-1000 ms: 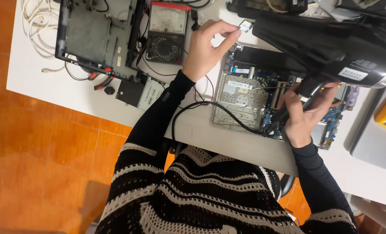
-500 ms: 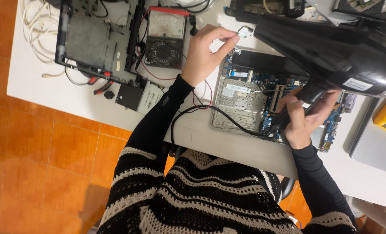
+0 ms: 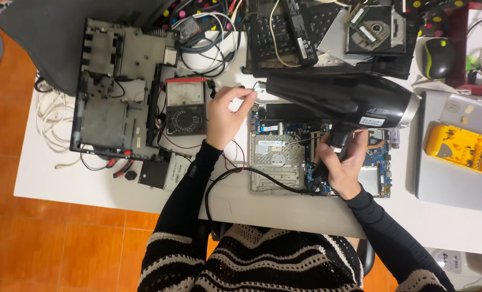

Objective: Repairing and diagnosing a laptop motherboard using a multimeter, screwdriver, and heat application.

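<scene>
My right hand [image 3: 342, 165] grips the handle of a black hair dryer [image 3: 343, 100], whose nozzle points left over an opened laptop board [image 3: 284, 157]. At the nozzle mouth, my left hand [image 3: 225, 116] pinches a small metal part [image 3: 258, 88] between thumb and fingers. The dryer's black cord [image 3: 235, 176] loops from the handle down to the table's front edge.
A black laptop chassis [image 3: 116, 92] and an analog multimeter [image 3: 185, 105] with red and black leads lie to the left. A keyboard [image 3: 284, 27] and optical drive [image 3: 376, 27] sit at the back. At the right, a yellow tool case [image 3: 460, 148] rests on a silver laptop [image 3: 457, 184].
The view has pulled back and shifted, showing more of the table. Both hands keep their hold; the dryer now sits lower over the board.
</scene>
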